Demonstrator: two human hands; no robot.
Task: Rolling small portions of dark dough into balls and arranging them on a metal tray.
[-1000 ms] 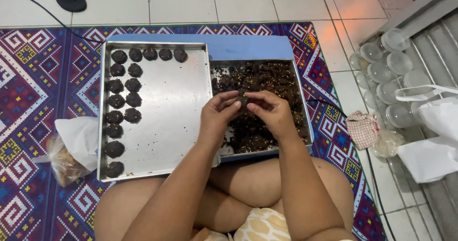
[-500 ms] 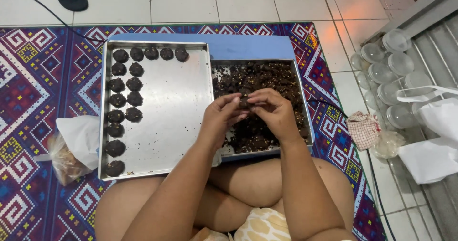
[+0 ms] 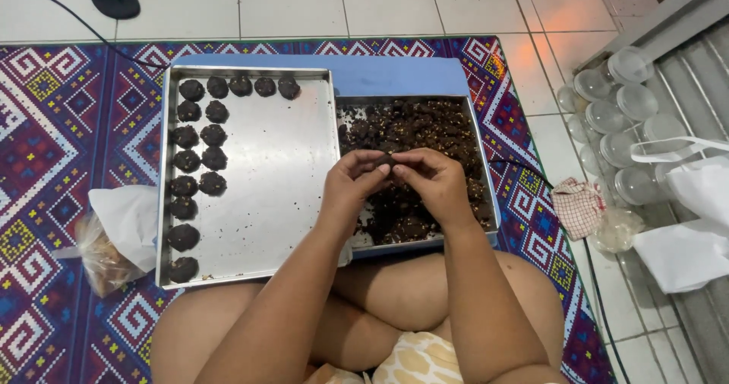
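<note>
My left hand (image 3: 355, 180) and right hand (image 3: 429, 179) meet fingertip to fingertip, both pinched around a small dark lump of dough (image 3: 386, 161) above the tray of loose dough (image 3: 477, 137). Shaped balls (image 3: 199, 158) line the metal baking sheet (image 3: 266, 171) beside it.

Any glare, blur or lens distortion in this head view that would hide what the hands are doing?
Head view: even indoor light, soft shadows. The metal tray shows a mild dull sheen, no blown-out glare. The left hand and right hand are sharp enough, but the dark lump pinched between them lacks detail. Wide-angle bending shows at the mat edges and the floor tiles.
</note>
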